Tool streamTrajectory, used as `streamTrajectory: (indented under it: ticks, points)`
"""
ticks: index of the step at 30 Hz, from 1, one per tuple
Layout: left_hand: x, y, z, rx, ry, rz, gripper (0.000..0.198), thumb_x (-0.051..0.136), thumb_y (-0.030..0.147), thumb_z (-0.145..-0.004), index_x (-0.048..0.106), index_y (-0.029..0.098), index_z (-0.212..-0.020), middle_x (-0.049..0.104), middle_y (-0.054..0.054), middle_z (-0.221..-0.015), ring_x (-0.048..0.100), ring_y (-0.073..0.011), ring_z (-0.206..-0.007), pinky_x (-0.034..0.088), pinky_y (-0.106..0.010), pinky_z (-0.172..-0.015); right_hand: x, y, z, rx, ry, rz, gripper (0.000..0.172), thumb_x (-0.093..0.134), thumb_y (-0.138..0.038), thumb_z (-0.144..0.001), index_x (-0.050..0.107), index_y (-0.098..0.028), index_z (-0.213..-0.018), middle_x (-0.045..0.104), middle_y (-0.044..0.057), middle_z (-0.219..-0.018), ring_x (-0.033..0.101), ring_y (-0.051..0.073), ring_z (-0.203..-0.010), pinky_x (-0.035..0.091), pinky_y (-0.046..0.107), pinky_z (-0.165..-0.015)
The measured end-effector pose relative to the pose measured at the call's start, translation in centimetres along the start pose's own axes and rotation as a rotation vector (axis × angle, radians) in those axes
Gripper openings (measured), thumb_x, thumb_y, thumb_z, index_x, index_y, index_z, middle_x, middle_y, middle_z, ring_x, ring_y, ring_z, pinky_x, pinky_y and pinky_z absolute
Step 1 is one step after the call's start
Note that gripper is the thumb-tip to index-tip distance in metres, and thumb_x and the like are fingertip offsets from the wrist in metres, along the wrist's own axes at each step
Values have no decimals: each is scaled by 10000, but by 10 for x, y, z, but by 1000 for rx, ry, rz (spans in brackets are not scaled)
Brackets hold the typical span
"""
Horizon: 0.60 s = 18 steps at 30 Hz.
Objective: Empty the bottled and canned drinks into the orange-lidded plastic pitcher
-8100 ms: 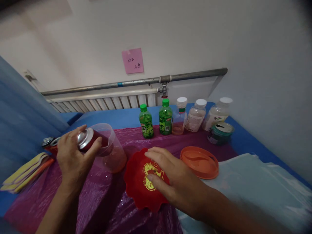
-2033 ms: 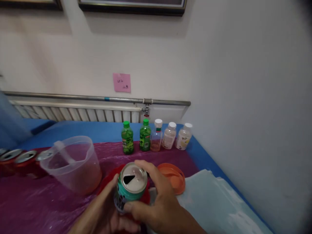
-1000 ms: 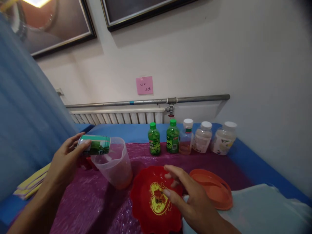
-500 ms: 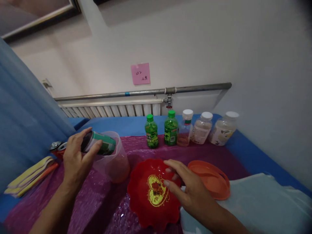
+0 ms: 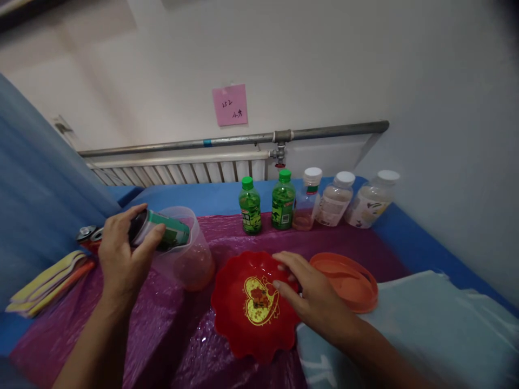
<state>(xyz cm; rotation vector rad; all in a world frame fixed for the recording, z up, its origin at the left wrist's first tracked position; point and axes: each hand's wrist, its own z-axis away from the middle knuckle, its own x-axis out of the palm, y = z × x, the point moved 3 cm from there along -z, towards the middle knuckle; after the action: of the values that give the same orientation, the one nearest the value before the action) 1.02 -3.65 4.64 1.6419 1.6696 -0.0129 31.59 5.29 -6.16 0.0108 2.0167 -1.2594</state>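
Note:
At the left, my left hand (image 5: 124, 254) is wrapped round a green drink can (image 5: 172, 231). The can lies tipped over the mouth of a translucent plastic pitcher (image 5: 198, 259), its far end inside the rim. Whether liquid runs from it I cannot make out. My right hand (image 5: 310, 289) hovers over the right rim of a red scalloped tray (image 5: 231, 324) with a gold heart print. Its fingers are apart and hold nothing. Just right of that hand lies an orange plastic lid (image 5: 352, 283), partly hidden behind it.
Two green bottles (image 5: 250, 208) and several clear white-capped jars (image 5: 334, 200) stand along the back. Folded yellow cloths (image 5: 48, 283) and more cans (image 5: 86, 233) are at the left. A pale blue cloth (image 5: 421, 324) covers the right front, over purple sheeting (image 5: 178, 346).
The view has tilted down slightly, so everything sits a little differently in frame. My left hand keeps the can tipped over the pitcher. My right hand stays open above the tray's edge.

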Motion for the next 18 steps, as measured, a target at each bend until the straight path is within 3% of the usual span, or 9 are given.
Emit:
streamTrajectory:
  ticks: [18]
  points:
    - [0,1,1,13,-12,-16,593,618,506,-761,655,131,-1218,650,-126,-1142,566,-278,-1108,420,-400,-1000,4,3,1,-30,-19,17,412,538,-247,-918,572,-203,-1326,642,133,-1269,608,274,-1205,503,491,-1033]
